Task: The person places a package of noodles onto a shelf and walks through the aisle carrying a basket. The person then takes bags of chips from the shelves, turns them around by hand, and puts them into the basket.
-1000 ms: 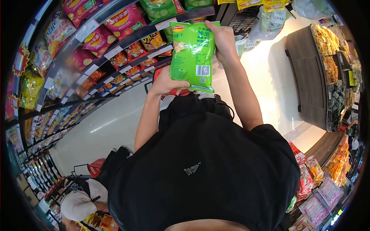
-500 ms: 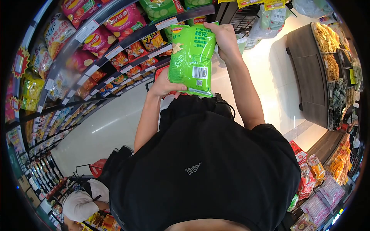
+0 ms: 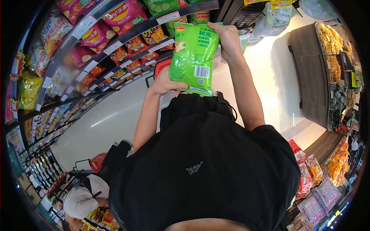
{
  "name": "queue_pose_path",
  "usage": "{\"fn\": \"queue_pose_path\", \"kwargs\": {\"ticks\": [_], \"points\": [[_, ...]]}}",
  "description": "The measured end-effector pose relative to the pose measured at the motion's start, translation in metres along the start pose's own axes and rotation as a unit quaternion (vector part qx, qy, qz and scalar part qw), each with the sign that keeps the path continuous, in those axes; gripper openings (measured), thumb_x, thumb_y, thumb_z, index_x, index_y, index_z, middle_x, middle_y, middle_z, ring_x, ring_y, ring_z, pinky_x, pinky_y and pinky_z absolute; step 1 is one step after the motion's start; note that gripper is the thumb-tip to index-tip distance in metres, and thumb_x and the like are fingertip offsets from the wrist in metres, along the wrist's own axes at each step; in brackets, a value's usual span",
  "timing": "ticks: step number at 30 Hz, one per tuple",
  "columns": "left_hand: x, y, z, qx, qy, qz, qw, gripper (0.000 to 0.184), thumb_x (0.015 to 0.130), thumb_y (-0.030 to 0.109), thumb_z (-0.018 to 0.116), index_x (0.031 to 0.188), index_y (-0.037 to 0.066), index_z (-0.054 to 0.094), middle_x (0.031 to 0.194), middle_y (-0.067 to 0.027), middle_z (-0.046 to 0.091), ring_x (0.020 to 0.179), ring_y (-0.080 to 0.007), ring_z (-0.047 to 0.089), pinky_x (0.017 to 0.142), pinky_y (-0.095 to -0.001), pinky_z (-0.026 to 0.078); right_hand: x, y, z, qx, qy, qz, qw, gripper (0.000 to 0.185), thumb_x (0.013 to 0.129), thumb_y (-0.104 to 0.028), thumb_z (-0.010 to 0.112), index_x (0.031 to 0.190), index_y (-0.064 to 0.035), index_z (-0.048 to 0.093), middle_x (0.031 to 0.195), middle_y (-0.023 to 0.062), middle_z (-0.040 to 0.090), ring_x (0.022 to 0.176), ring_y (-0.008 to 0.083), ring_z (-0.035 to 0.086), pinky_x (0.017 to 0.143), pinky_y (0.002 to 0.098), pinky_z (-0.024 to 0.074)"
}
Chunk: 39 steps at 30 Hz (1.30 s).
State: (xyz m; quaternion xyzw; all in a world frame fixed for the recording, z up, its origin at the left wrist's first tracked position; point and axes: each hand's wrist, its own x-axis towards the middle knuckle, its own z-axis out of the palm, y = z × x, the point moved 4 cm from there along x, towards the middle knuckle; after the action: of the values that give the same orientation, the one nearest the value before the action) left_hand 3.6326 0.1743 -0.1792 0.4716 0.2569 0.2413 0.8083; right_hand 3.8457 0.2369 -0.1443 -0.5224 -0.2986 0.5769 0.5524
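Observation:
A bright green chip bag (image 3: 192,57) is held between my two hands, its back side with the barcode facing up toward me. My left hand (image 3: 166,82) grips the bag's lower left corner, thumb on top and the other fingers mostly hidden beneath. At the upper right corner, my right hand (image 3: 227,37) pinches the bag's edge, with the thumb on top. Behind my left hand, part of a red basket (image 3: 162,67) shows.
Shelves of snack bags (image 3: 124,16) with price labels curve along the left. A brown display counter (image 3: 311,73) holding dried foods stands at the right. Packaged goods (image 3: 306,179) lie at the lower right. Another person (image 3: 81,200) is bent over at the lower left.
The bag has tilted slightly, and its bottom edge now hangs a little nearer my body than a second ago. Both hands keep their hold. The shelves have shifted slightly in view.

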Motion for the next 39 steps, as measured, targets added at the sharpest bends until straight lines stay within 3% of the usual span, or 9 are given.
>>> {"fn": "queue_pose_path", "kwargs": {"ticks": [5,11,15,18,20,22,27,32,39], "points": [[0.002,-0.016,-0.016,0.099,0.008,-0.083,0.992,0.046,0.069,0.007,0.075,0.109,-0.002,0.054,0.084,-0.0096,0.063,0.062,-0.0122,0.060,0.043,-0.0229,0.046,0.013,0.023,-0.025,0.003,-0.068,-0.029,0.997,0.021,0.082,-0.013,0.064,0.084,0.0080,0.066,0.078,0.0119,0.066,0.070,0.0141,0.062,0.065,0.0245,0.0460],[0.013,-0.093,-0.049,0.158,-0.075,-0.185,0.967,0.065,0.064,0.003,0.076,0.123,-0.001,0.048,0.111,-0.0049,0.059,0.103,-0.0127,0.053,0.093,-0.0307,0.040,0.021,0.119,-0.053,-0.213,-0.316,0.026,0.924,0.040,0.076,-0.021,0.071,0.108,-0.0003,0.061,0.092,0.0074,0.066,0.083,0.0127,0.060,0.075,0.0290,0.0474],[0.020,-0.165,-0.082,0.180,-0.077,-0.237,0.952,0.076,0.061,0.001,0.075,0.129,0.000,0.041,0.116,-0.0080,0.056,0.105,-0.0144,0.052,0.095,-0.0309,0.039,0.022,0.230,-0.067,-0.310,-0.409,0.098,0.853,0.052,0.068,-0.027,0.078,0.106,0.0012,0.059,0.086,0.0092,0.064,0.081,0.0143,0.058,0.076,0.0317,0.0461],[0.033,-0.205,-0.118,0.230,0.025,-0.222,0.947,0.084,0.059,0.000,0.075,0.133,0.000,0.035,0.118,-0.0122,0.053,0.101,-0.0191,0.055,0.088,-0.0304,0.045,0.036,0.295,-0.085,-0.275,-0.316,0.145,0.896,0.051,0.067,-0.027,0.077,0.105,0.0013,0.059,0.086,0.0094,0.065,0.081,0.0158,0.059,0.075,0.0315,0.0458],[0.021,-0.246,-0.151,0.169,0.107,-0.375,0.905,0.086,0.064,0.004,0.075,0.134,-0.002,0.026,0.128,-0.0171,0.045,0.100,-0.0247,0.058,0.075,-0.0323,0.052,0.048,0.339,-0.095,-0.273,-0.291,0.135,0.907,0.047,0.067,-0.027,0.077,0.102,-0.0003,0.060,0.088,0.0119,0.065,0.082,0.0188,0.061,0.076,0.0329,0.0464],[0.008,-0.291,-0.200,0.155,0.353,-0.292,0.875,0.075,0.071,0.006,0.073,0.131,-0.004,0.029,0.126,-0.0179,0.045,0.092,-0.0217,0.061,0.064,-0.0285,0.053,0.070,0.382,-0.113,-0.291,-0.127,0.092,0.944,0.044,0.067,-0.028,0.076,0.100,-0.0027,0.061,0.088,0.0150,0.065,0.082,0.0228,0.062,0.075,0.0347,0.0470],[0.001,-0.365,-0.206,0.134,0.314,-0.326,0.882,0.053,0.080,0.003,0.063,0.125,-0.003,0.036,0.112,-0.0182,0.057,0.089,-0.0194,0.063,0.066,-0.0284,0.052,0.114,0.505,-0.134,-0.483,0.106,0.172,0.852,0.063,0.068,-0.041,0.073,0.119,-0.0102,0.052,0.089,0.0172,0.066,0.082,0.0333,0.064,0.070,0.0453,0.0501],[-0.023,-0.424,-0.170,0.200,0.164,-0.350,0.901,0.042,0.083,0.007,0.060,0.120,-0.001,0.042,0.107,-0.0140,0.060,0.088,-0.0180,0.063,0.073,-0.0258,0.049,0.135,0.615,-0.140,-0.510,0.126,0.257,0.811,0.056,0.072,-0.039,0.070,0.116,-0.0113,0.049,0.087,0.0181,0.065,0.082,0.0337,0.064,0.070,0.0450,0.0514],[-0.028,-0.430,-0.165,0.220,0.125,-0.390,0.885,0.038,0.084,0.008,0.059,0.118,-0.003,0.045,0.105,-0.0127,0.062,0.090,-0.0190,0.062,0.079,-0.0276,0.048,0.140,0.693,-0.154,-0.579,0.153,0.262,0.757,0.048,0.078,-0.031,0.066,0.111,-0.0029,0.046,0.088,0.0180,0.065,0.086,0.0341,0.063,0.070,0.0454,0.0516]]}}
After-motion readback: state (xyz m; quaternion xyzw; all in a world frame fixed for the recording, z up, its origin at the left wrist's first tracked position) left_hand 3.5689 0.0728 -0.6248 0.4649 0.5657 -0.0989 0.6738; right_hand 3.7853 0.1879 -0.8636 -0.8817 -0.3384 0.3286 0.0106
